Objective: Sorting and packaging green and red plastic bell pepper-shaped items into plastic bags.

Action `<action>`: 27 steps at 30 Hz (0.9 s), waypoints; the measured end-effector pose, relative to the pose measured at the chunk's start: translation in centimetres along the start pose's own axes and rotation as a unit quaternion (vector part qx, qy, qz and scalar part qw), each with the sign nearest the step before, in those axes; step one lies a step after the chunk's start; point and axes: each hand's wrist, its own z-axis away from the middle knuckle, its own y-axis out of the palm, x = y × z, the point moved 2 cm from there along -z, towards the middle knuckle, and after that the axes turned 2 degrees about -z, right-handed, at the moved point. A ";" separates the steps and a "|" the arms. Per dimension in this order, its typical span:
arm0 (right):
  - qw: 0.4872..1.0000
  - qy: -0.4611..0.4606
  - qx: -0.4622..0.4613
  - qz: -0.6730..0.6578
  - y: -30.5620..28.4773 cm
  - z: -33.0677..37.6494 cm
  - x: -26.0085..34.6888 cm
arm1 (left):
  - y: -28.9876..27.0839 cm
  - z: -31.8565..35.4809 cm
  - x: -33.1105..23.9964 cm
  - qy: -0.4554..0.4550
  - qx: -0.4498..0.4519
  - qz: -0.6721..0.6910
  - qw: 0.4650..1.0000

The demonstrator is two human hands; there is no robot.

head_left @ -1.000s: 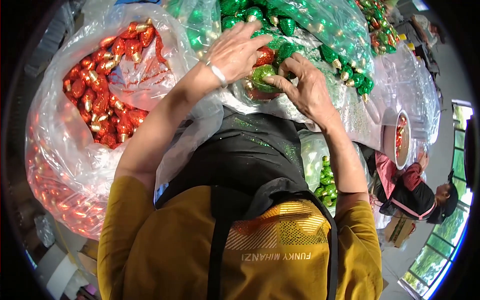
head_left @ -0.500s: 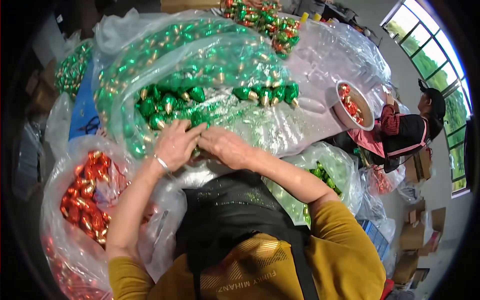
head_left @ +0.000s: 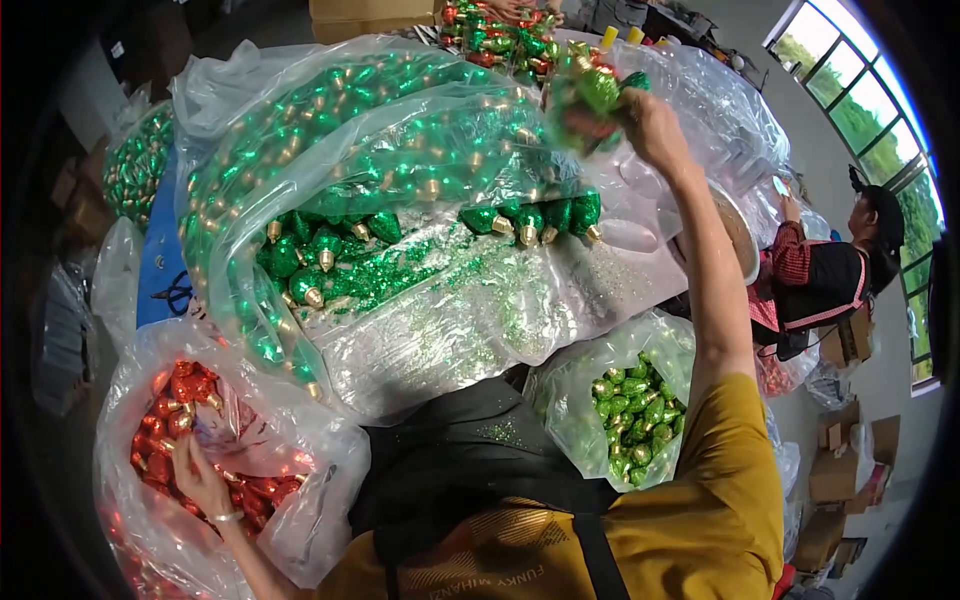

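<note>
One cluster of ornaments is gripped by the right hand above the far right of the worktable.

It is pinched at its right edge between closed fingers, apparently so that its blurred green and red pieces are held clear of the surface. Red ornaments are reached by the left hand; whether one is gripped cannot be told. Their bag is opened wide beside the body, seemingly for easy reach, as is the bag of light green ornaments opposite. Beyond, dark green ornaments are gathered near scattered glitter.
</note>
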 end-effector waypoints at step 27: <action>0.914 0.272 0.198 0.227 6.8 12.9 -6.1 | 0.9 8.9 15.2 -0.269 0.380 -0.083 0.881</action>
